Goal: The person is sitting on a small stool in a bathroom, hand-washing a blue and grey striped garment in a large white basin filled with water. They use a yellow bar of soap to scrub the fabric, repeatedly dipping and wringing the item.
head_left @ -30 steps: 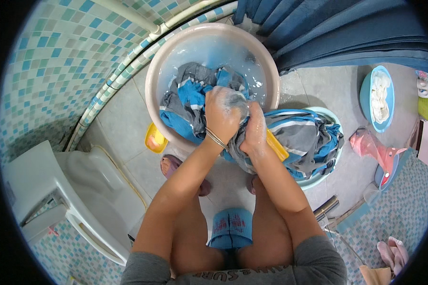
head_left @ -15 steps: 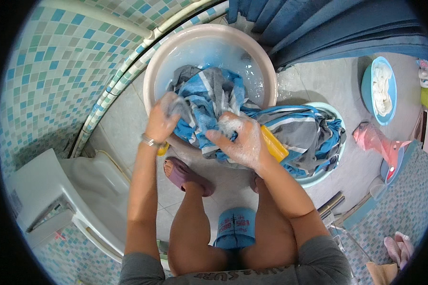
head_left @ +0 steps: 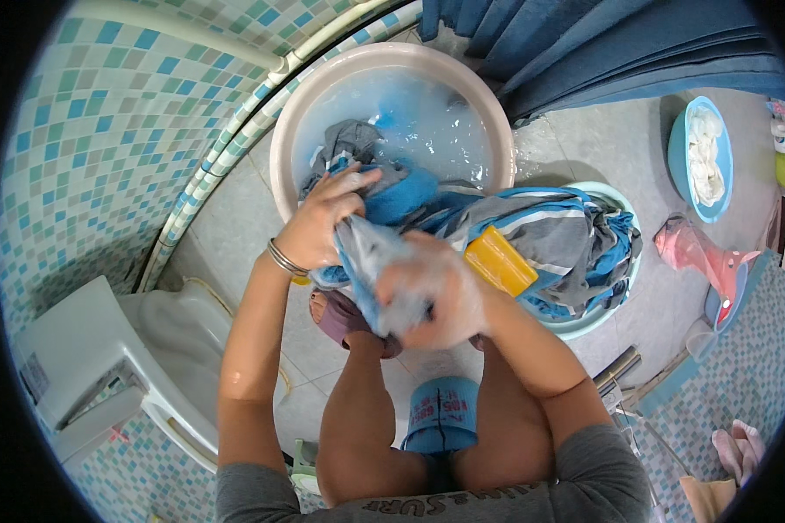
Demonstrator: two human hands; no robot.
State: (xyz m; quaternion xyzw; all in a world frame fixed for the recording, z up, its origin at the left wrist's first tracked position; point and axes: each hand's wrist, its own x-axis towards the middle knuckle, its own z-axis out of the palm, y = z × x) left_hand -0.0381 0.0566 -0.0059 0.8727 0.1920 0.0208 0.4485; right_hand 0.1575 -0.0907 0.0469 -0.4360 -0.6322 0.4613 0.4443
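Observation:
A wet blue, grey and white striped cloth (head_left: 406, 193) trails from the round pale pink basin (head_left: 281, 144) of cloudy water across to a light blue tub (head_left: 584, 329). Bunched near the basin's front rim, one part of it is gripped by my left hand (head_left: 323, 222), which wears bracelets. My right hand (head_left: 436, 292), soapy and smeared by motion, is closed around the sudsy part just below. Beside my right wrist, a yellow plastic piece (head_left: 501, 261) rests against the cloth. What lies under the bunched cloth is hidden.
A small blue basin (head_left: 677, 157) with white cloth stands at the right, near a pink plastic bag (head_left: 698, 257). Blue curtain (head_left: 602, 61) hangs at the back right. A white squat toilet (head_left: 179, 336) is at the left. Between my legs is a blue bucket (head_left: 440, 414).
Both hands have come closer together; the right moved down and left, drawing sudsy cloth toward me. My left hand moved slightly right. More of the basin's water shows, and the yellow piece is more exposed.

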